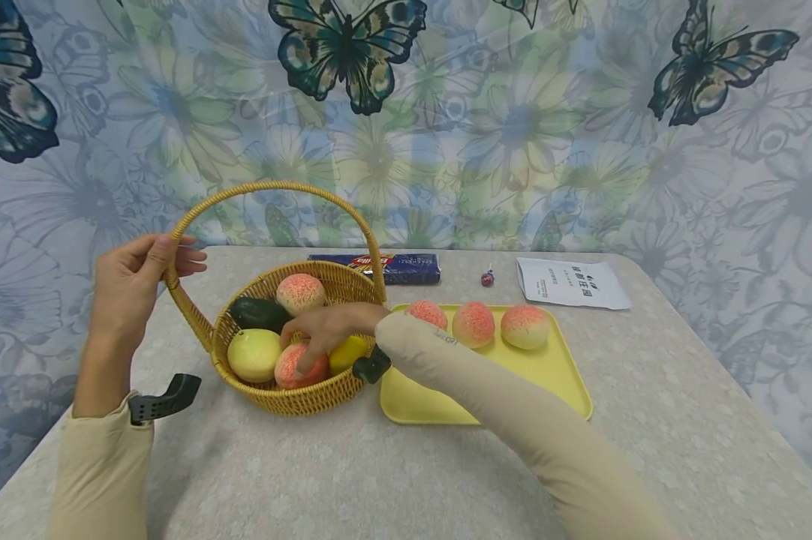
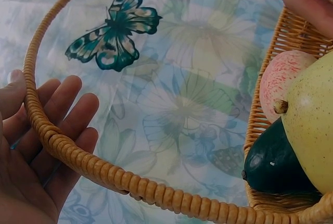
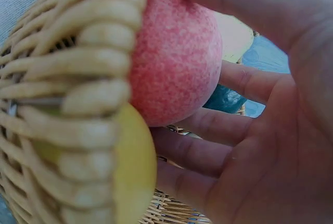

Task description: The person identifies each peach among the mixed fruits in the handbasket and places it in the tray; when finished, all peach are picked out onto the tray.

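My left hand [image 1: 132,281] holds the side of the arched handle [image 1: 278,187] of a wicker basket [image 1: 298,403], thumb in front and fingers behind. In the left wrist view, the handle [image 2: 125,179] crosses the fingers. Inside the basket, my right hand [image 1: 328,328] grips a pink-red peach [image 1: 290,370] by the near rim. The right wrist view has the peach [image 3: 177,52] between thumb and fingers. Around it lie a yellow-green pear-like fruit [image 1: 253,355], a dark green avocado-like fruit [image 1: 257,313], another peach [image 1: 301,292] and a yellow fruit [image 1: 347,354], partly hidden.
To the right, a yellow tray [image 1: 419,401] bears three peaches [image 1: 473,325] along its far side, partly covered by the right sleeve. Behind stand a blue spaghetti box [image 1: 409,268], a small wrapped lollipop [image 1: 488,278] and a white packet [image 1: 571,283]. A butterfly-patterned curtain [image 1: 446,150] backs the table.
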`<act>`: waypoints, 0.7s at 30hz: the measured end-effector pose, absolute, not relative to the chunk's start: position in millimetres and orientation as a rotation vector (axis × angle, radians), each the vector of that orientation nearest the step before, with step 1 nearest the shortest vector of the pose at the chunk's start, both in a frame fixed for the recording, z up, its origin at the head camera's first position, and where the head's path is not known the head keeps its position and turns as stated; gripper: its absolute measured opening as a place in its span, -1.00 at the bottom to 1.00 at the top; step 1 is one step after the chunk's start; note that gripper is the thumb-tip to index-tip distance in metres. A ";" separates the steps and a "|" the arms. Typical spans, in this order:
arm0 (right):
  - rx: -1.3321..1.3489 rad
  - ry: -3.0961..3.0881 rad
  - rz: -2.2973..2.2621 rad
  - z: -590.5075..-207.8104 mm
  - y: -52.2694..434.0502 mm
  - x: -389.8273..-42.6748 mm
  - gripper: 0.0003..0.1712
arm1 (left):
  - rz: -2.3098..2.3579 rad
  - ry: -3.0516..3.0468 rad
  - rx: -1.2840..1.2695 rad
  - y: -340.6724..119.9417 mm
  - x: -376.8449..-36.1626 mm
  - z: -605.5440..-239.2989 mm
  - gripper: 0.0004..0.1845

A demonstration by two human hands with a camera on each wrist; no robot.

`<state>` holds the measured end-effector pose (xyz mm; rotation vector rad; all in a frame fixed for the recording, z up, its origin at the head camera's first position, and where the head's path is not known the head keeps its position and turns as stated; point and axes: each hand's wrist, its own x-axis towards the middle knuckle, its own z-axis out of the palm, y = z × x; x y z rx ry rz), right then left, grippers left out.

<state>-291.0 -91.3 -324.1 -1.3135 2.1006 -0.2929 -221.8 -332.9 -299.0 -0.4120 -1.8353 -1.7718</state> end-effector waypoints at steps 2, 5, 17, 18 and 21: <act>-1.309 2.109 -0.281 -324.6 -91.7 -291.5 -0.36 | -1.774 -1.833 -0.415 -332.9 -221.9 -299.0 -0.64; -1.306 2.117 -0.272 -324.9 -91.5 -292.3 -0.36 | -1.772 -1.837 -0.415 -332.8 -222.1 -299.0 -0.64; -1.338 2.143 -0.283 -323.4 -90.3 -298.7 -0.38 | -1.753 -1.870 -0.400 -337.2 -229.5 -296.6 -0.65; -1.335 2.146 -0.292 -323.4 -90.0 -299.4 -0.38 | -1.755 -1.870 -0.401 -337.7 -230.3 -296.3 -0.65; -1.326 2.151 -0.321 -323.2 -88.7 -301.3 -0.36 | -1.766 -1.865 -0.405 -339.3 -232.7 -295.3 -0.64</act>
